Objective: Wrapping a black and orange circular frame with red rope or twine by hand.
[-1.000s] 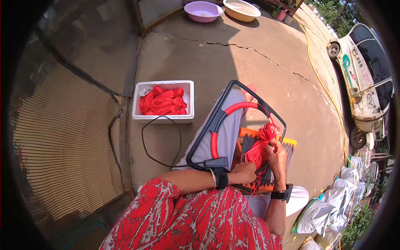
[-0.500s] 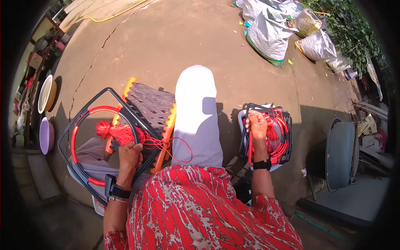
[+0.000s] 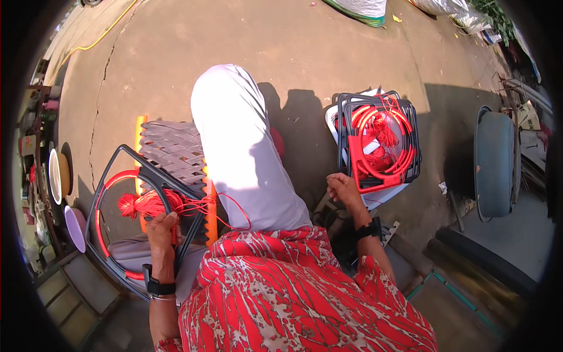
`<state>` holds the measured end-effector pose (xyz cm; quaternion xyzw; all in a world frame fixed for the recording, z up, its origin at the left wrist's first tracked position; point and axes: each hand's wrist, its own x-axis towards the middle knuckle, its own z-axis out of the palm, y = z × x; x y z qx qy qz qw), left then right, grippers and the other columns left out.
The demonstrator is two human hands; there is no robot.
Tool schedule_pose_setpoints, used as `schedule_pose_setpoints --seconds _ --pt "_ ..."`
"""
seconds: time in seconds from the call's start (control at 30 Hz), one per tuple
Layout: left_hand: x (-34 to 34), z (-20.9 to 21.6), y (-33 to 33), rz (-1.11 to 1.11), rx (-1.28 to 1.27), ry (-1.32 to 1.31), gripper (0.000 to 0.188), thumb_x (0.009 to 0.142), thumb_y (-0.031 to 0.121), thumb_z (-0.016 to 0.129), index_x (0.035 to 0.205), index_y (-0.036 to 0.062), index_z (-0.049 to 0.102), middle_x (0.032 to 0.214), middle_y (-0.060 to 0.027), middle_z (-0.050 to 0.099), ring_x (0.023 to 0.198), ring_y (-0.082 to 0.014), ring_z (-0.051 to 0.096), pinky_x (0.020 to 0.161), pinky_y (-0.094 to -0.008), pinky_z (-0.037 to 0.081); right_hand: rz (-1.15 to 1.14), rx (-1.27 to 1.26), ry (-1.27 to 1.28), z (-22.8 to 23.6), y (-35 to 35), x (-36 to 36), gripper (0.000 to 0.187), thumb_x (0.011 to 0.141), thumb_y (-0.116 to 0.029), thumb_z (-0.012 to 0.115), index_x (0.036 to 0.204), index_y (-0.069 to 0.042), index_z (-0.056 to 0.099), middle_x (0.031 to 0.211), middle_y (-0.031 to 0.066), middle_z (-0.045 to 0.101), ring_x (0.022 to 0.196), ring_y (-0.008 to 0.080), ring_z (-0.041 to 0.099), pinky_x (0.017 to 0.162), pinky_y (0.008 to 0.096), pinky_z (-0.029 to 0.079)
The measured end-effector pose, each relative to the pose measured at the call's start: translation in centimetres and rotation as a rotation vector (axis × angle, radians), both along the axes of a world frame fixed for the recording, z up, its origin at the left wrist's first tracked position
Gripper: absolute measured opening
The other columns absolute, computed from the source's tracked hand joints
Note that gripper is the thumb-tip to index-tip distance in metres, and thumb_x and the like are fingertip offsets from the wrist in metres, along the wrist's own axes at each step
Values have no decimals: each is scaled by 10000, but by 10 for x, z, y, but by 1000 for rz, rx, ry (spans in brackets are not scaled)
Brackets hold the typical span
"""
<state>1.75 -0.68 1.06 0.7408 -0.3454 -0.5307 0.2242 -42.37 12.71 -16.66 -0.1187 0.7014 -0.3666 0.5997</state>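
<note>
My left hand [image 3: 162, 230] is closed on a black metal frame [image 3: 153, 176] that carries a red ring [image 3: 98, 218]. Over the same frame lies a bundle of red cord [image 3: 146, 203], with loose loops trailing onto my leg. My right hand [image 3: 345, 191] hovers by the near left corner of a stack of similar black frames [image 3: 356, 161], fingers curled in and nothing visible in them. More red rings and red cord bundles [image 3: 384, 134] sit in that stack, which rests on a white surface [image 3: 384, 197].
A stool with a brown woven seat [image 3: 173, 149] and orange rails stands behind the held frame. Two basins, one cream [image 3: 57, 176] and one purple [image 3: 74, 229], are at left. At right stands a large grey-green tub [image 3: 494, 164]. White sacks [image 3: 366, 10] lie at the far side.
My right hand has drawn back from over the stack toward its near corner, its fingers curling in. My left hand keeps its hold on the frame. The whole view has shifted.
</note>
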Motion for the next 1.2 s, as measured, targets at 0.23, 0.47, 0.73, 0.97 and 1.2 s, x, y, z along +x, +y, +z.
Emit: schedule_pose_setpoints --seconds 0.23,0.47,0.73,0.97,1.2 --pt "5 2 3 -16 -45 12 208 910 168 597 746 42 617 494 -26 496 364 -95 417 358 -239 347 842 -358 657 -5 16 51 357 818 -197 619 1103 18 598 892 189 660 883 379 637 774 443 491" --pt "3 6 4 -5 -12 37 211 913 163 597 744 39 615 495 -22 494 369 -91 410 362 -235 338 527 -106 333 39 -22 39 316 829 -212 615 1049 13 643 961 186 672 957 328 644 834 390 491" --pt "5 2 9 83 -1 93 191 911 128 615 739 46 608 506 -9 501 397 -77 416 394 -230 329 937 -360 52 -30 -4 52 185 833 -183 623 917 -38 700 888 139 691 825 324 655 719 398 500" --pt "1 7 10 108 57 128 282 918 123 620 652 47 565 507 14 500 447 -54 428 429 -237 325 1000 -309 432 90 -155 100 181 835 -183 622 908 -38 702 887 144 691 819 323 657 717 398 502" --pt "1 11 -2 72 103 178 296 933 122 627 661 40 545 534 29 496 486 -34 431 453 -231 326 1146 -446 854 173 -246 139 178 837 -183 622 900 -38 704 885 149 691 812 322 659 715 399 505"
